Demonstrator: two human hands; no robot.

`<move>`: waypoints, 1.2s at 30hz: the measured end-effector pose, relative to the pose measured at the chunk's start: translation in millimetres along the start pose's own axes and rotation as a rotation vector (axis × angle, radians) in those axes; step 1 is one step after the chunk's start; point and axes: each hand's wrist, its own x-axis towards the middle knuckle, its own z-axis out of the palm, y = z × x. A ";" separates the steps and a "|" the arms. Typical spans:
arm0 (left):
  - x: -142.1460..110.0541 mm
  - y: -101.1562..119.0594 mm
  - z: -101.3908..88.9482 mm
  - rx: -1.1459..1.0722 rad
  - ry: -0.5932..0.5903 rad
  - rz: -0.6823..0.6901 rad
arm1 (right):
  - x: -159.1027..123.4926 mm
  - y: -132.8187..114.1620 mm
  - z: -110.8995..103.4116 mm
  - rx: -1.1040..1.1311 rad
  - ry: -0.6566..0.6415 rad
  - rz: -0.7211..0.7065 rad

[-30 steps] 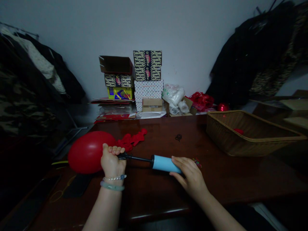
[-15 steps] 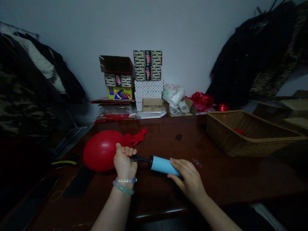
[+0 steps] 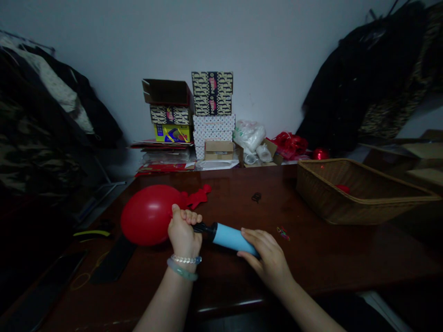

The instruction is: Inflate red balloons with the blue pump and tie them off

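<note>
Left hand (image 3: 183, 234) closed in a fist, lower middle of the frame, gripping the balloon neck onto the black nozzle (image 3: 202, 227) of a hand pump (image 3: 230, 239). Red balloon (image 3: 148, 215) partly inflated, just left of that fist, over the desk (image 3: 332, 258); can't tell if it touches the surface. Right hand (image 3: 268, 253) curled around the far end of the pump's blue barrel, fingers over the top. Balloon neck hidden inside the fist; pump's far end hidden by the right hand, so no plunger visible. Flat red balloons (image 3: 198, 197) just beyond the left hand, partly behind the inflated one. Two bracelets (image 3: 183, 265) on left wrist. Rubber bands (image 3: 283, 233) right of the right hand. Wicker basket (image 3: 320, 196) at right, stacked boxes (image 3: 212, 115) upper middle by the wall.
</note>
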 end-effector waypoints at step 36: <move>2.5 -1.8 -4.0 -0.021 -0.002 -0.008 | -1.0 -1.1 1.2 -0.005 0.054 -0.019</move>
